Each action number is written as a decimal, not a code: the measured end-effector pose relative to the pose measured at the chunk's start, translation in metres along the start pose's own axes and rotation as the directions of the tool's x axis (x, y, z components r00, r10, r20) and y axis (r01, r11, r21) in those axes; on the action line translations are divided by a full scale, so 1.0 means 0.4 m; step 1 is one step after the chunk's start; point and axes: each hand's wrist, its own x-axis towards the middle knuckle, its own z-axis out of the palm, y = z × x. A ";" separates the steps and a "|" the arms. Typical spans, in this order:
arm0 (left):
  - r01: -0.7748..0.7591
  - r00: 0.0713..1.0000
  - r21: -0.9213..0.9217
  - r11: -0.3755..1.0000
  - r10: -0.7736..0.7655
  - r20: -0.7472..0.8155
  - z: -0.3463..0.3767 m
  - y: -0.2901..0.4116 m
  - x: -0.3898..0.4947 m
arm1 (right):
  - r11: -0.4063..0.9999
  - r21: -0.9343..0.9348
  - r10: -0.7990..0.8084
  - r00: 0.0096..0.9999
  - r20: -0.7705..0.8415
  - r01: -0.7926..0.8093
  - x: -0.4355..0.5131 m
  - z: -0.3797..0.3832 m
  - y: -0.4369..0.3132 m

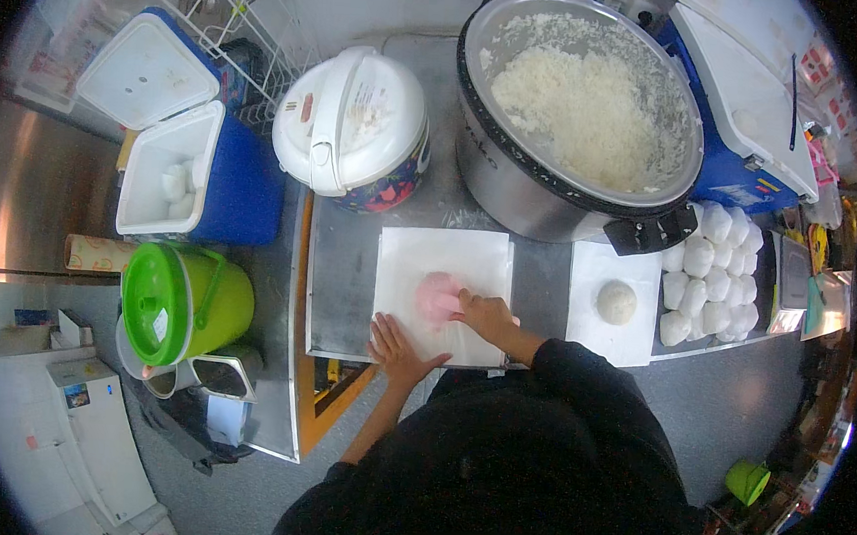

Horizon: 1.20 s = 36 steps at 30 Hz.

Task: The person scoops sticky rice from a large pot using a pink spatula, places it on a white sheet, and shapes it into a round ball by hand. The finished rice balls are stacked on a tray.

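Note:
A stack of white paper sheets (407, 259) lies on the metal counter before me. My right hand (486, 317) grips a pink plastic tool (438, 296), whose round part rests on the top sheet; what is under it is hidden. Fingers apart, my left hand (398, 350) lies flat on the sheet's lower left corner and holds nothing. To the right, a round mound of rice (616, 302) sits on another white sheet (590, 266). Beyond it are several white wrapped bundles (698, 256), piled close together.
A large open pot of cooked rice (578, 107) stands behind the sheets, beside a white lidded rice cooker (353, 116). At left are an open blue cooler (246, 183) with white bundles inside and a green lidded bucket (228, 299). Another blue cooler (743, 169) stands at back right.

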 end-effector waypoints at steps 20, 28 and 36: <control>0.062 0.995 -0.110 0.992 -0.071 -0.075 -0.020 -0.021 -0.029 | 0.865 0.488 0.212 0.966 -0.147 -0.115 -0.047 -0.356 -0.051; -0.434 0.754 -0.197 0.879 0.235 -0.614 -0.097 0.153 0.020 | 0.977 -0.165 -0.029 0.677 -0.735 -0.138 -0.125 -0.886 0.246; -0.750 0.661 -0.328 0.574 0.635 -0.400 -0.024 0.626 0.116 | 0.922 -0.175 -0.310 0.390 -0.867 0.344 -0.214 -0.835 0.475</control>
